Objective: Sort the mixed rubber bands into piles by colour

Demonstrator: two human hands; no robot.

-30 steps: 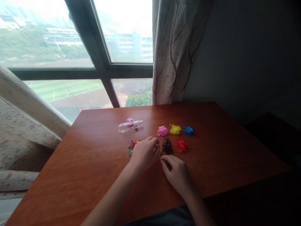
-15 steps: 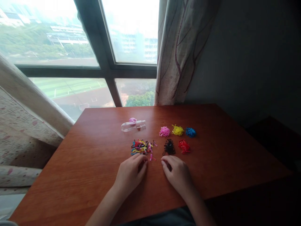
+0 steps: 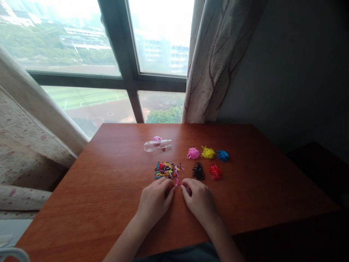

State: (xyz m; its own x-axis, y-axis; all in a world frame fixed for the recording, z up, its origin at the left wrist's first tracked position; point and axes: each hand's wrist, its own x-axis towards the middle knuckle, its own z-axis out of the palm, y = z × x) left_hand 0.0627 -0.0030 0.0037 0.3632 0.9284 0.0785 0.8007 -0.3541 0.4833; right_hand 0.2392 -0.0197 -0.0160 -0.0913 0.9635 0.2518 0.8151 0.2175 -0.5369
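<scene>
Between my hands a small pink rubber band (image 3: pixel 177 181) lies with a red one (image 3: pixel 179 183) on the table. My right hand (image 3: pixel 198 196) is closed, its thumb and forefinger pinching at the red band's end. My left hand (image 3: pixel 156 198) is closed too, thumb and forefinger together just left of the pink band; whatever they hold is too small to make out. Beyond the left fingers sits a mixed pile of coloured rubber bands (image 3: pixel 165 170). A black pile (image 3: pixel 198 171) is just past my right hand, with a red pile (image 3: pixel 215 171) beside it.
Farther back are a pink pile (image 3: pixel 193 153), a yellow pile (image 3: pixel 208 153) and a blue pile (image 3: pixel 223 155). A clear plastic bottle-shaped object (image 3: pixel 156 145) with a pink part lies behind the mixed pile. The wooden table (image 3: pixel 109 189) meets a window and curtains (image 3: pixel 215 65).
My right hand has moved left to the red and pink bands and closed on the red one's end. My left hand stays pinched near them. The view has shifted slightly.
</scene>
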